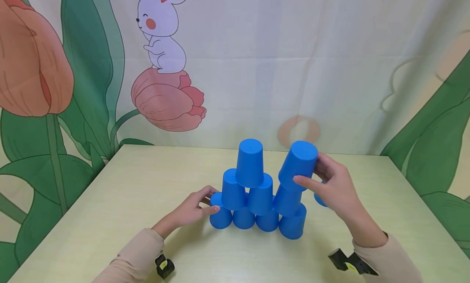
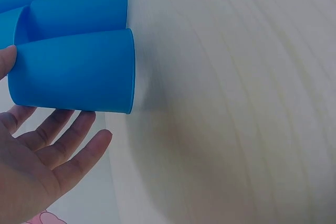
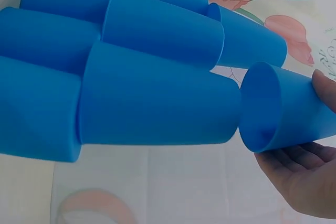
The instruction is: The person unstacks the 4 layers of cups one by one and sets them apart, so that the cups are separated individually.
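Note:
Blue cups stand upside down in a tiered stack: several in the bottom row, three in the middle row and one top cup [image 1: 250, 162] at the upper left. My right hand [image 1: 335, 187] grips another blue cup [image 1: 299, 164], thumb in front and fingers behind. That cup is tilted, its open rim right at the base of the right middle-row cup [image 3: 157, 98]. My left hand [image 1: 194, 207] rests loosely at the leftmost bottom cup [image 2: 73, 72], thumb near its base edge, fingertips along its outer side and the little finger standing free.
Another blue cup [image 1: 320, 199] shows partly behind my right hand. The pale wooden table [image 1: 165, 173] reaches back to a hanging cloth [image 1: 349, 71] printed with tulips and a rabbit. Black wrist devices [image 1: 164, 266] sit at both sleeves.

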`<act>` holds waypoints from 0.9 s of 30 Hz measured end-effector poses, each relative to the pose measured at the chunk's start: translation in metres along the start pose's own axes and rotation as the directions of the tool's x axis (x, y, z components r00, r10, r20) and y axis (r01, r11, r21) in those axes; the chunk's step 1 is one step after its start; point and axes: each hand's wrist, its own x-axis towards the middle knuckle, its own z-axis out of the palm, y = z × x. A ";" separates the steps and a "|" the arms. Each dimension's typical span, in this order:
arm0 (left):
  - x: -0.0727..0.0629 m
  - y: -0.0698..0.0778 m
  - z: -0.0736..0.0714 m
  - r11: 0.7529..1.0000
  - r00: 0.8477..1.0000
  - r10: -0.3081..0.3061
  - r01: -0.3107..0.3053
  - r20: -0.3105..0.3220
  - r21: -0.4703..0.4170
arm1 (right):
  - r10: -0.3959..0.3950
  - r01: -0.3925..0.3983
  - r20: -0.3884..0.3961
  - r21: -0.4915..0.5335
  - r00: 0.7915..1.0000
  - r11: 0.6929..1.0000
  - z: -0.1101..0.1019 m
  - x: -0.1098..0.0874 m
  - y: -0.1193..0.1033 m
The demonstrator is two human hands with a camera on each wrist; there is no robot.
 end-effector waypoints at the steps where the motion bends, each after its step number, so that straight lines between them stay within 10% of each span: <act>1: 0.000 0.000 0.000 1.000 1.000 0.003 -0.003 0.000 -0.001 | -0.006 0.006 -0.006 0.000 1.000 1.000 -0.002 -0.001 0.001; 27: 0.000 0.001 0.001 1.000 1.000 0.012 -0.012 -0.005 0.003 | -0.119 0.101 -0.167 -0.109 0.979 0.989 -0.037 -0.027 0.026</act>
